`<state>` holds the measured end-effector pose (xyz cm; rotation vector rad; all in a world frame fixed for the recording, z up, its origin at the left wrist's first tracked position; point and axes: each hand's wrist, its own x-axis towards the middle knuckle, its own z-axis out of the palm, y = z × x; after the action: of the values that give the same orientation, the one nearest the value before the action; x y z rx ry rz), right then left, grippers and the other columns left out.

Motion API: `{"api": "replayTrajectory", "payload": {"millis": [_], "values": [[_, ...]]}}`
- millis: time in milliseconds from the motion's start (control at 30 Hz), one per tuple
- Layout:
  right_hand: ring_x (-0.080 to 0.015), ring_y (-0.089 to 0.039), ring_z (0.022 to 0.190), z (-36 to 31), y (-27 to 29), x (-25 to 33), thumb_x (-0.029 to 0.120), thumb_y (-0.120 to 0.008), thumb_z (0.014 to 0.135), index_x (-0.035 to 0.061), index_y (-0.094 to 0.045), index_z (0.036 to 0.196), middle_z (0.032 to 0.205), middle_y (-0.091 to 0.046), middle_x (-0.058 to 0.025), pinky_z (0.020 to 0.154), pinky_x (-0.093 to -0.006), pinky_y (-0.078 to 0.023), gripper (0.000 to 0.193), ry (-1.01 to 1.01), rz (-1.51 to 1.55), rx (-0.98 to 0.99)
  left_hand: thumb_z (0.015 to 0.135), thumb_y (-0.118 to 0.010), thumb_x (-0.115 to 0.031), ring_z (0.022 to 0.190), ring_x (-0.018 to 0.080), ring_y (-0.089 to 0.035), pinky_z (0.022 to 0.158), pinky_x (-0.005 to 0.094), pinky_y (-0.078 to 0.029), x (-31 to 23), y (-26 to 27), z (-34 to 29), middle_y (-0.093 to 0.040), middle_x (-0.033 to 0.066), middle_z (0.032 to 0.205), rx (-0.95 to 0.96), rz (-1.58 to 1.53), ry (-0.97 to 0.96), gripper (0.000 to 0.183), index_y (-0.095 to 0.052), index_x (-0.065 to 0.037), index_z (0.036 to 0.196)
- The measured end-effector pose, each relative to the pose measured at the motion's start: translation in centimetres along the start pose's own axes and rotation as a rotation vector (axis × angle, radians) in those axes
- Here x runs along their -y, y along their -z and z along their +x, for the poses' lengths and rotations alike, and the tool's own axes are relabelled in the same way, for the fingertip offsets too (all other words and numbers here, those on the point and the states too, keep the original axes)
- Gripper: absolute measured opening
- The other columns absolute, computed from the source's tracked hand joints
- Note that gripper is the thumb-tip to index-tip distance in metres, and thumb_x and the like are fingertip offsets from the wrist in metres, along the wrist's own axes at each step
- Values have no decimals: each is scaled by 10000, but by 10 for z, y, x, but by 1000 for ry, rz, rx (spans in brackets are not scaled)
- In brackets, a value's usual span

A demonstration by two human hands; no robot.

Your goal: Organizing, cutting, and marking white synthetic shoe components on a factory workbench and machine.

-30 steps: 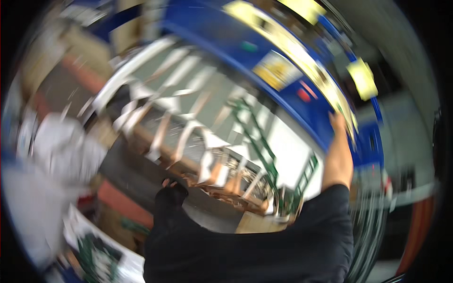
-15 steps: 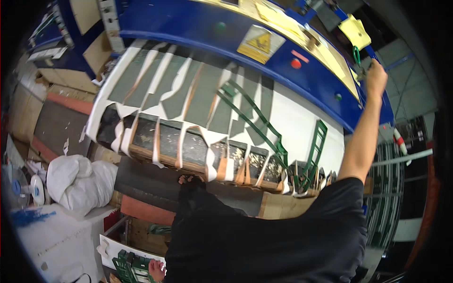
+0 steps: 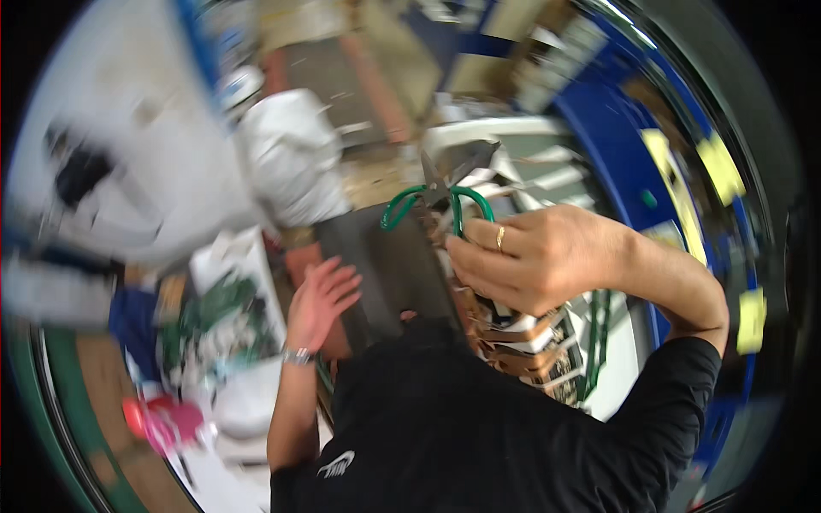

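Green-handled scissors (image 3: pixel 438 201) are already gripped near twelve o'clock, one loop (image 3: pixel 458 214) clamped by the right hand (image 3: pixel 547 256); blades (image 3: pixel 434 178) are parted, no cut yet seen. At eight o'clock, the left hand (image 3: pixel 321 299) is held open, apparently empty.

A white logo (image 3: pixel 336 464) marks the black shirt (image 3: pixel 487 427).

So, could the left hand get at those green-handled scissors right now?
Probably yes: the left hand looks empty with fingers spread, and nothing seems to block its way to the scissors' left loop; the right hand holds only the other loop.
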<state>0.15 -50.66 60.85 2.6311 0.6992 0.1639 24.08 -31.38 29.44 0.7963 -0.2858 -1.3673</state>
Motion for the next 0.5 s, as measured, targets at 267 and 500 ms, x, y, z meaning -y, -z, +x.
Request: {"api": "replayTrajectory", "payload": {"millis": [267,500], "values": [[-258,-726,928,223,-58,18,108,-791,755,-53,-764,941,1116,-728,-161,736,-320,-643,248,751,206,-256,1117,-422,-567,1233,331,-690,1023,488,-569,-3,77,-94,-709,152,1278,-45,-551,-344,618,-429,-136,1560],[-274,-703,1165,324,-154,42,36,-733,746,-40,-734,1139,1162,-713,-164,885,-378,-625,400,735,432,-369,1135,-527,-252,765,215,-707,717,348,-555,-4,93,-162,-672,74,835,-162,-708,-733,112,-482,-161,1183]]}}
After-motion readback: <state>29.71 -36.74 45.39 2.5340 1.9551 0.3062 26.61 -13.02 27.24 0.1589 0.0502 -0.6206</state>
